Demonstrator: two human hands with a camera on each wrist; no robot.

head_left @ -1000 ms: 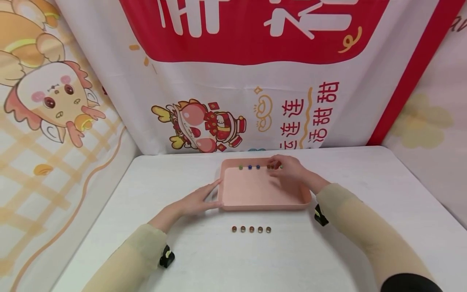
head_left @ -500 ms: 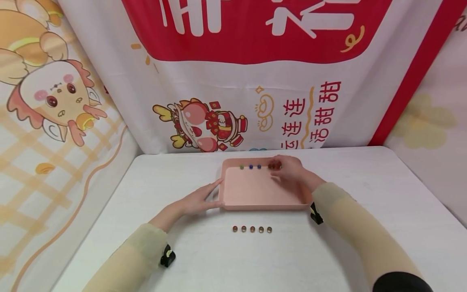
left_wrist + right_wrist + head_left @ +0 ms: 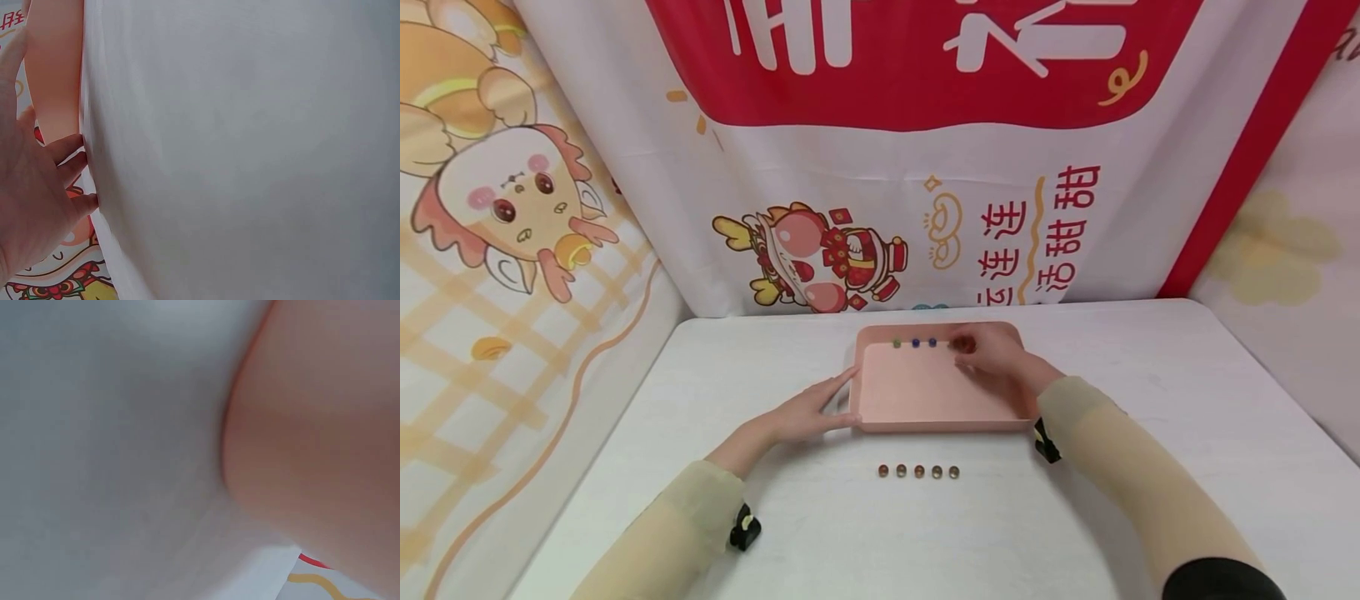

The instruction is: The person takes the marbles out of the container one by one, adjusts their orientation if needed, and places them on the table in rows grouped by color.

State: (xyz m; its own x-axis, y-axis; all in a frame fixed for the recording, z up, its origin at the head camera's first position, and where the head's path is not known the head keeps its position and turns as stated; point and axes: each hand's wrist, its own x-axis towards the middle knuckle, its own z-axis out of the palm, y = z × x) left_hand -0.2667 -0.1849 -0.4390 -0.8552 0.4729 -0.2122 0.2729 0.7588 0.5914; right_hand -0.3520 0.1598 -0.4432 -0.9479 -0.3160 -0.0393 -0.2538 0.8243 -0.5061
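Observation:
In the head view a shallow pink tray [image 3: 943,427] lies on the white table. My left hand [image 3: 805,414] rests at its left side, thumb and fingers spread along the wall; the left wrist view shows the fingers [image 3: 74,159] beside the tray wall. Inside the tray, my right hand [image 3: 996,350] bends over the back right part. Reddish-brown marbles [image 3: 964,342] show among its fingers; I cannot tell whether it pinches one. Along the back wall to their left sit a green marble [image 3: 897,342] and two blue marbles [image 3: 923,342].
Several brown and clear marbles [image 3: 919,472] stand in a row on the table [image 3: 820,533] in front of the tray. Behind the table hangs a printed red and white cloth [image 3: 925,150]. Another printed cloth [image 3: 512,333] covers the left side.
My right hand has shifted slightly left, and its fingers have drawn in around the reddish-brown marbles. The green marble seen by its fingers earlier is now hidden. My left hand has stayed put.

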